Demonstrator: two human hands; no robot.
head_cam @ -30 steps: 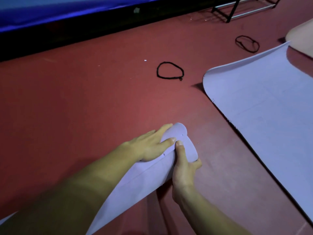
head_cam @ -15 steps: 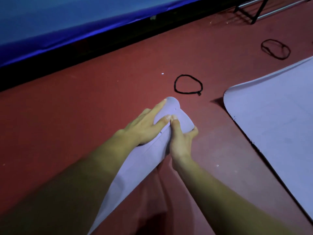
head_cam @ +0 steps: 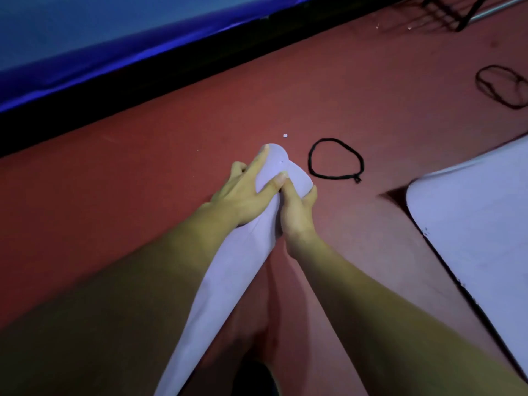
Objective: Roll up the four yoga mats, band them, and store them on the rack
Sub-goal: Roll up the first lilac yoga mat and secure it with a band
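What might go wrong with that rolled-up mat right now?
The rolled mat has no band on it. Only the left hand and right hand grip it, near its far end, so it may spring open if either lets go. The nearest black band lies on the floor beside that end, so picking it up probably means freeing one hand.

Single head-worn wide-angle view. Faces forward and steeply down onto red floor [head_cam: 128, 224]. Near: forearms enter from bottom edge; left hand [head_cam: 243, 192] and right hand [head_cam: 297, 212] grip rolled mat [head_cam: 228, 275] at centre. Top left, blue panel [head_cam: 85, 52]; top right, rack [head_cam: 454, 12] corner.
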